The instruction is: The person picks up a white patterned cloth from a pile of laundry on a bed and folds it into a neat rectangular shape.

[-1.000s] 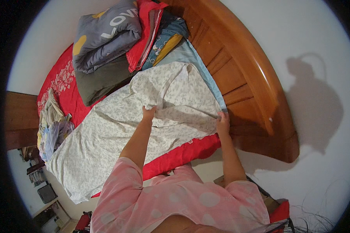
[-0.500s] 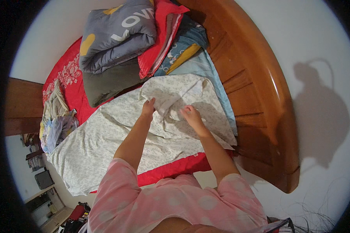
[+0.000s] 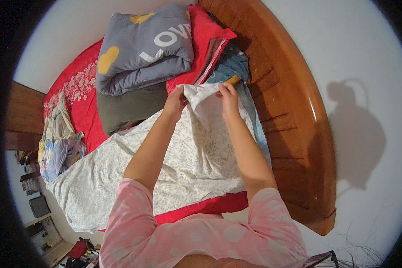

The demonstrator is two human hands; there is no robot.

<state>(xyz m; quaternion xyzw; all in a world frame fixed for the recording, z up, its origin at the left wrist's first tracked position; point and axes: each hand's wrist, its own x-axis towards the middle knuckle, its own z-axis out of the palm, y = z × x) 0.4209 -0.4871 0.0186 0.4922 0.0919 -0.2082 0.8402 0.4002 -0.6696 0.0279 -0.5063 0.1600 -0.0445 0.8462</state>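
A large white cloth with a small grey-green pattern point(image 3: 134, 172), like a bed sheet or duvet cover, lies spread over the near side of the bed. Its far end is lifted between my two hands. My left hand point(image 3: 175, 103) is closed on one part of that edge, and my right hand point(image 3: 228, 99) pinches another part a short way to the right. Between them the cloth sags in a fold, and its raised part hangs down toward the bed. Some fingertips are hidden behind the fabric.
A folded grey quilt point(image 3: 147, 49) rests on a dark green folded blanket point(image 3: 129, 107). Beside them are a red pillow point(image 3: 205, 31) and blue bedding point(image 3: 232, 64). The wooden headboard point(image 3: 299, 111) curves along the right. Crumpled clothes point(image 3: 60, 152) lie on the red bed cover point(image 3: 80, 120) at left.
Both hands have moved up and away, lifting the cloth's far edge off the bed. My right hand, loosely curled near the cloth before, now grips it.
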